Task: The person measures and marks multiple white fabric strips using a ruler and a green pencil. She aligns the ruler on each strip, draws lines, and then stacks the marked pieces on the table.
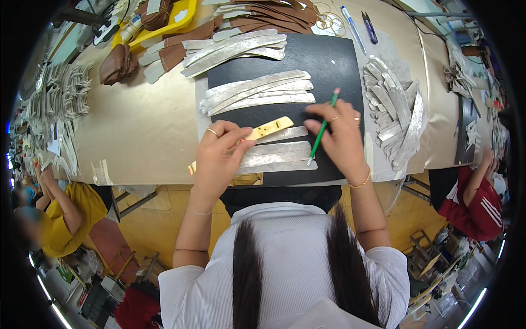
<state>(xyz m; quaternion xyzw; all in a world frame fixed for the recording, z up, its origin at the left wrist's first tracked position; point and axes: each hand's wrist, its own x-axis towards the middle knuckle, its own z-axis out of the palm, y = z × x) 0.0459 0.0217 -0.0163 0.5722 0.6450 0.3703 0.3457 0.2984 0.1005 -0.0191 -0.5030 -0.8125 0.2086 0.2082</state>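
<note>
My left hand (218, 153) pinches a yellow strip template (274, 129) with small holes and a slot, its far end tilted up to the right. Below it, silvery strips (276, 156) lie side by side at the near edge of a black mat (337, 60). A green pencil (319, 137) is held slantwise in my right hand (344, 134), its silvery tip down by the strips' right ends. My right thumb and forefinger are apart, and the pencil lies across the hand. Farther up the mat, another row of silvery strips (263, 90) overlaps.
Another silvery bundle (235, 49) lies at the mat's top left, with brown pieces (178, 49) beyond. A loose silvery heap (394, 109) lies right of the mat. A blue pen (353, 28), dark snips (369, 27) and a yellow tray (189, 19) lie farther back. People sit on both sides.
</note>
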